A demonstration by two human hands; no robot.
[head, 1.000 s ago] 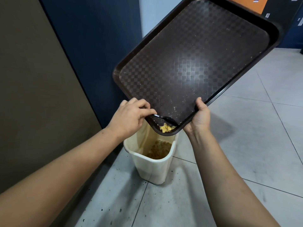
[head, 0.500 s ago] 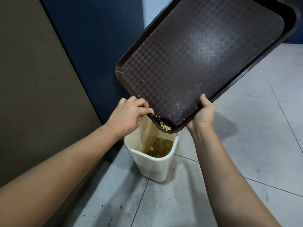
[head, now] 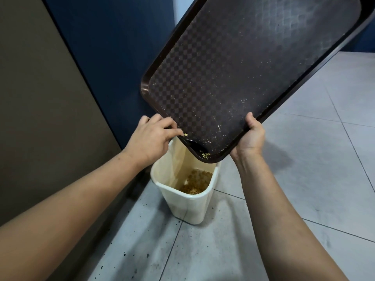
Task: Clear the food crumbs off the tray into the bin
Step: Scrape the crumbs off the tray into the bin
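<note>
A dark brown checkered tray [head: 253,63] is tilted steeply, its lowest corner over a cream bin [head: 183,207]. My right hand [head: 250,136] grips the tray's lower edge. My left hand [head: 152,136] is pinched on a thin dark utensil [head: 193,144], apparently a spoon, whose end lies in the low corner. A few yellow crumbs [head: 206,156] sit in that corner, and one crumb [head: 185,134] lies by my left fingertips. Fine specks dot the tray's surface. Brown crumbs [head: 195,181] lie at the bin's bottom.
The bin stands on a grey tiled floor [head: 304,159] speckled with dark spots, close to a dark blue wall [head: 111,47] and a brown panel [head: 40,98] on the left. The tray's far end runs out of view at the top right.
The tray has tipped steeper and risen toward the upper right. The yellow crumb pile in its low corner has shrunk. Both hands keep their grips.
</note>
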